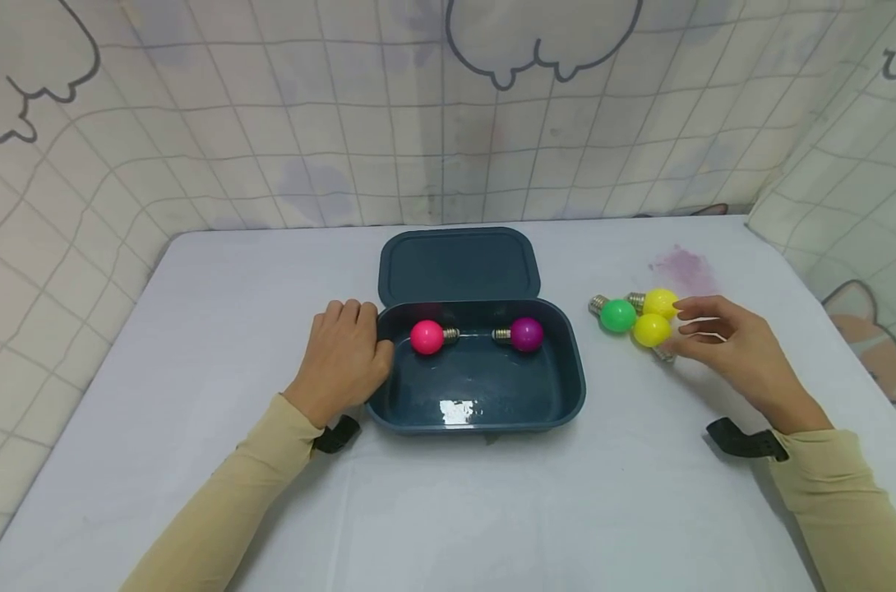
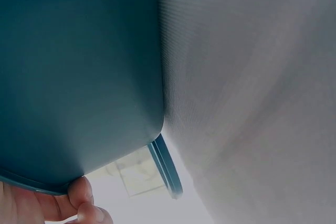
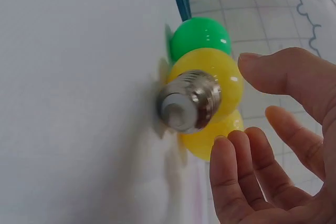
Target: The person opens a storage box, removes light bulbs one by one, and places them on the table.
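Observation:
A dark blue plastic box (image 1: 478, 403) stands mid-table, holding a pink light bulb (image 1: 427, 337) and a purple light bulb (image 1: 527, 335) near its back wall. My left hand (image 1: 344, 358) grips the box's left rim; its fingertips curl at the wall in the left wrist view. To the right lie a green light bulb (image 1: 617, 316), a front yellow light bulb (image 1: 651, 330) and a back yellow light bulb (image 1: 661, 302), bunched together. Beside the yellow bulbs, my right hand (image 1: 740, 353) has thumb and fingers parted, nothing held between them. The front yellow bulb's metal base (image 3: 189, 103) faces the right wrist camera.
The box's dark blue lid (image 1: 459, 267) lies flat right behind it. A white cloth covers the table (image 1: 196, 329), with a pinkish stain (image 1: 683, 270) at the back right. Behind stands a grid-patterned curtain (image 1: 330, 131) with cloud outlines.

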